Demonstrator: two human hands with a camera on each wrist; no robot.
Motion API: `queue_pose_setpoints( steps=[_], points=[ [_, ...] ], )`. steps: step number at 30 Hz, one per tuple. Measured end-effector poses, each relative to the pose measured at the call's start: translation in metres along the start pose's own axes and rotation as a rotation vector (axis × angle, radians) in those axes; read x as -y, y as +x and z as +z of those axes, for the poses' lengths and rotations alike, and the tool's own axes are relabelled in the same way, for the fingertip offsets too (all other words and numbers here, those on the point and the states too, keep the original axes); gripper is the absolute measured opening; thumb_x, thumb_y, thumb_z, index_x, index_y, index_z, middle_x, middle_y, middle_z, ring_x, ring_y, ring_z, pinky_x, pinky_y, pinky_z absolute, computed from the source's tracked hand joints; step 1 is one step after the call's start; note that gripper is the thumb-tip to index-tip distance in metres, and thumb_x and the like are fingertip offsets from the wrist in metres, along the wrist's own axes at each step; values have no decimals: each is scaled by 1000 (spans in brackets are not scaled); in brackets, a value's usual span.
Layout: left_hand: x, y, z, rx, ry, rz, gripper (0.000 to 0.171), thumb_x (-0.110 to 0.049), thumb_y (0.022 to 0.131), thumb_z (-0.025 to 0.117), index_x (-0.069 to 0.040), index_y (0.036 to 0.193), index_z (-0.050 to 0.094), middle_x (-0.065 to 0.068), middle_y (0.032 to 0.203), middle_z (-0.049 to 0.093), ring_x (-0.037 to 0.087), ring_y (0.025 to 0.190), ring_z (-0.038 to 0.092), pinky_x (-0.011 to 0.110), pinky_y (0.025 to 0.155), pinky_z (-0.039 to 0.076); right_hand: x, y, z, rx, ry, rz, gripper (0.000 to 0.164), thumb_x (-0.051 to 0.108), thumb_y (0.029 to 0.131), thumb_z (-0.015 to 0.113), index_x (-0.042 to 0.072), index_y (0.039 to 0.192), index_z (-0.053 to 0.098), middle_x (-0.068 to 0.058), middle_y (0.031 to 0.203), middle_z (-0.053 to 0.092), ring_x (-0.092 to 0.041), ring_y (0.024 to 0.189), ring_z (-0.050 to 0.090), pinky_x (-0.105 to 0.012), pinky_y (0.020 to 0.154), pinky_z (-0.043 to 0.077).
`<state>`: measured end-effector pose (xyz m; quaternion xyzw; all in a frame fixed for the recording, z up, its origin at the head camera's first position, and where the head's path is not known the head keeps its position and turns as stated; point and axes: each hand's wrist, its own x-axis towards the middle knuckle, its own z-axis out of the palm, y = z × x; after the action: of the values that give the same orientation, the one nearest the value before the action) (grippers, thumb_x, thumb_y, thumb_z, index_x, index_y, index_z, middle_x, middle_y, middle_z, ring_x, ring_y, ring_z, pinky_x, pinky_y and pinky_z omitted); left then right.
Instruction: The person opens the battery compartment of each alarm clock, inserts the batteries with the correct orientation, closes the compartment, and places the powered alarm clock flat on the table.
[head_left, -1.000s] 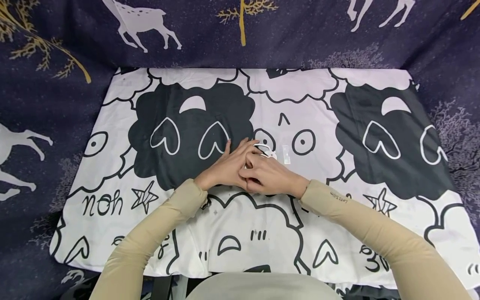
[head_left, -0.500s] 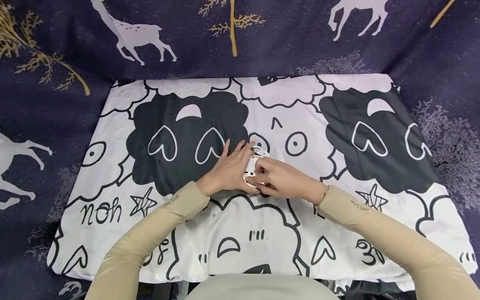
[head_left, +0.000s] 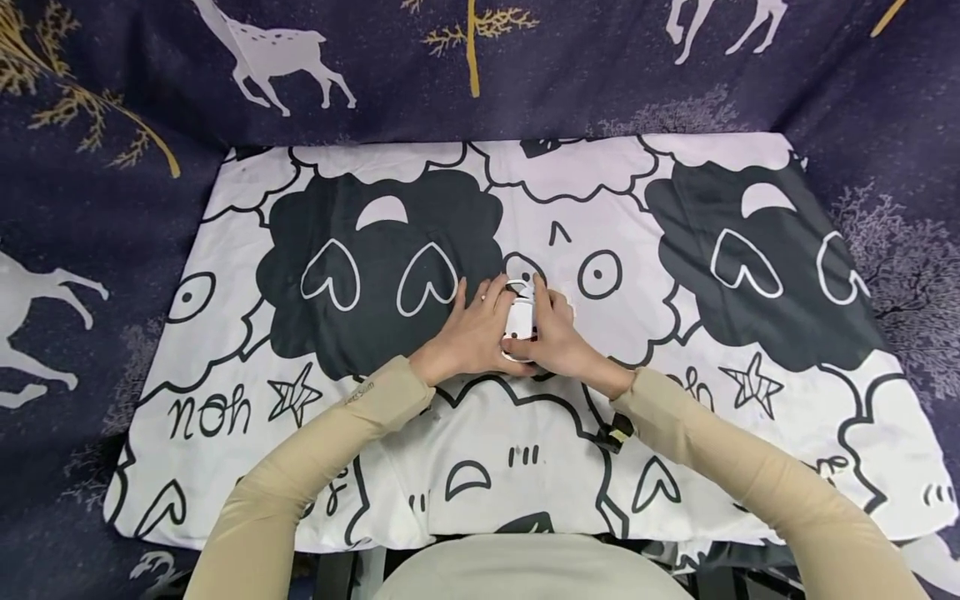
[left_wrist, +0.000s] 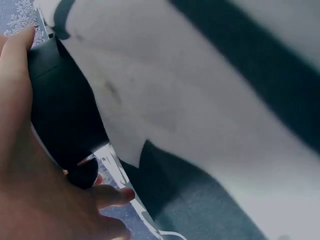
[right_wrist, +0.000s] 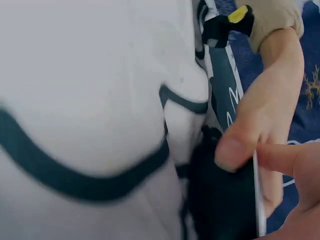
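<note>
A small white object (head_left: 521,319) with dark dots and a thin white loop at its far end is held upright-ish between both hands, over the middle of the cloth. Its near side shows as a dark, flat panel (left_wrist: 65,105) in the left wrist view and as a black face (right_wrist: 220,195) in the right wrist view. My left hand (head_left: 474,335) grips its left side, fingers spread toward the far end. On the other side my right hand (head_left: 557,333) holds it between thumb and fingers. Fingers hide much of it; its exact kind I cannot tell.
A white cloth (head_left: 382,492) with black cartoon drawings covers the table. A clear piece (head_left: 572,310) peeks out just beyond the right hand. Dark fabric (head_left: 420,75) with deer and trees hangs around the back and sides. A black wrist device (head_left: 615,435) hangs below the right sleeve.
The hands, at first closely overlapped, have moved apart, exposing the white object between them. The right-hand fingers have shifted from curled over its front to extended along its right side.
</note>
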<state>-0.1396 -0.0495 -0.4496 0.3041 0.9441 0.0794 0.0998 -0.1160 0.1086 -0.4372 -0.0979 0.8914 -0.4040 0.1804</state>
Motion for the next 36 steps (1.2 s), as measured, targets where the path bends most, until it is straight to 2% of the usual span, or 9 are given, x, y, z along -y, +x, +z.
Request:
queue_pose_setpoints(
  steps=[4, 7, 11, 14, 17, 20, 26, 32, 36],
  points=[
    [0, 2, -1, 19, -11, -7, 110, -79, 57, 60, -8, 135, 30, 13, 149, 14, 30, 136, 22, 60, 108, 10, -2, 1, 5, -5, -5, -27, 103, 28, 84, 64, 2, 144, -15, -28, 147, 1, -39, 138, 1, -52, 109, 17],
    [1, 1, -2, 46, -21, -3, 108, -76, 58, 63, -8, 135, 29, 13, 149, 13, 31, 136, 22, 61, 108, 10, -3, 0, 9, -23, -36, -55, 98, 27, 86, 62, 4, 145, -12, -27, 148, 1, -37, 139, 4, -50, 109, 21],
    [2, 0, -1, 50, -3, 8, 103, -70, 61, 64, -7, 135, 29, 13, 148, 14, 32, 135, 25, 61, 107, 13, -6, -2, 14, -81, -108, -128, 90, 27, 86, 59, 6, 147, -2, -32, 145, 6, -40, 136, 12, -53, 104, 29],
    [2, 0, -3, 38, 8, 16, 101, -68, 63, 64, -7, 136, 29, 12, 148, 15, 32, 134, 27, 61, 107, 14, -9, -3, 18, -142, -167, -188, 83, 25, 84, 58, 5, 147, 8, -35, 142, 10, -44, 133, 15, -56, 103, 28],
    [2, 1, -4, 41, 11, 25, 101, -67, 63, 64, -8, 136, 28, 11, 147, 15, 33, 134, 27, 61, 106, 15, -10, -4, 20, -180, -213, -199, 79, 23, 82, 58, 6, 146, 15, -36, 141, 14, -46, 129, 18, -56, 103, 25],
    [2, 1, -5, 54, 14, 24, 102, -68, 63, 63, -8, 137, 27, 11, 148, 14, 33, 134, 27, 61, 107, 15, -8, -4, 19, -171, -213, -167, 79, 24, 80, 60, 9, 146, 19, -35, 138, 20, -46, 125, 21, -57, 100, 25],
    [0, 1, -3, 79, 10, 15, 106, -73, 62, 62, -9, 138, 24, 9, 148, 10, 31, 136, 24, 60, 108, 13, 5, 0, 12, -98, -173, -25, 83, 22, 73, 65, 15, 144, 24, -23, 118, 55, -44, 116, 29, -52, 98, 24],
    [-1, 1, -3, 48, 23, 18, 106, -77, 60, 59, -9, 135, 26, 11, 147, 13, 33, 136, 25, 60, 108, 13, 17, 8, 5, -8, -171, 145, 83, 26, 69, 70, 19, 139, 26, -28, 119, 36, -38, 102, 31, -42, 78, 33],
    [0, 1, -2, 7, 16, 19, 104, -78, 60, 57, -9, 133, 29, 13, 146, 17, 34, 135, 25, 61, 107, 13, 19, 12, 1, 44, -178, 170, 83, 29, 70, 69, 20, 140, 24, -27, 120, 34, -36, 101, 30, -40, 76, 32]
  ],
)
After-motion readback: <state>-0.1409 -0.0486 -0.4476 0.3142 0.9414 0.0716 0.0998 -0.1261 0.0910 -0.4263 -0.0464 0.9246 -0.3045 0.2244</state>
